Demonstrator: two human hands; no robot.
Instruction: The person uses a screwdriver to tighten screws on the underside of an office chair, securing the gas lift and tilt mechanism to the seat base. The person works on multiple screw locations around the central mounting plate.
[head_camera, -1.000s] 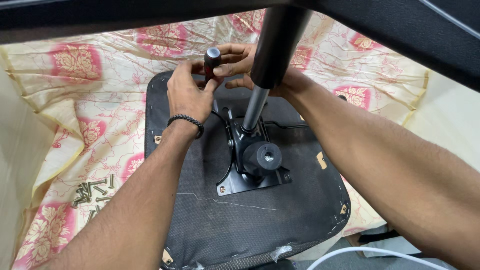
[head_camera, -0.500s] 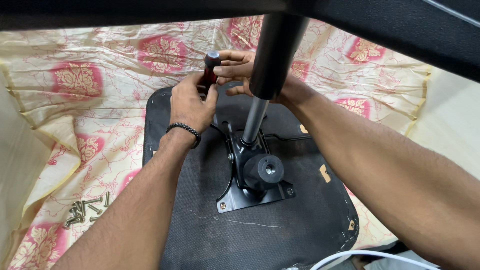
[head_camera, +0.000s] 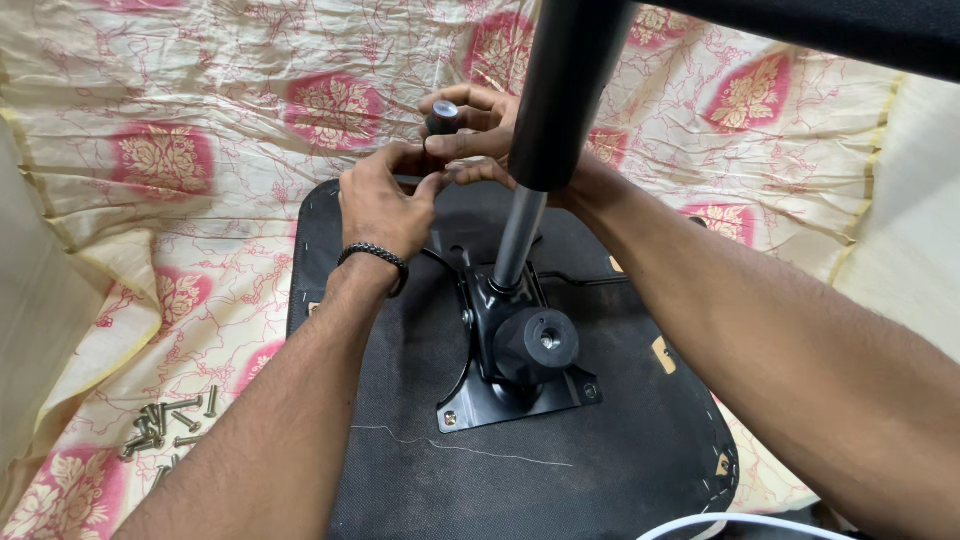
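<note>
An upturned black chair seat lies on a patterned cloth. A black metal mechanism plate is bolted to its underside, with a round black knob on it and a gas cylinder rising toward the camera. My right hand grips a dark screwdriver handle upright at the seat's far edge. My left hand, with a black bracelet on the wrist, pinches the tool's shaft just below. The tool's tip is hidden by my fingers.
Several loose bolts lie on the cream and pink floral cloth at the lower left. A white cable curves along the bottom right. A dark chair part crosses the top right corner.
The view has shifted so the seat sits lower and the hands nearer the centre. Both hands stay together on the tool at the seat's far edge.
</note>
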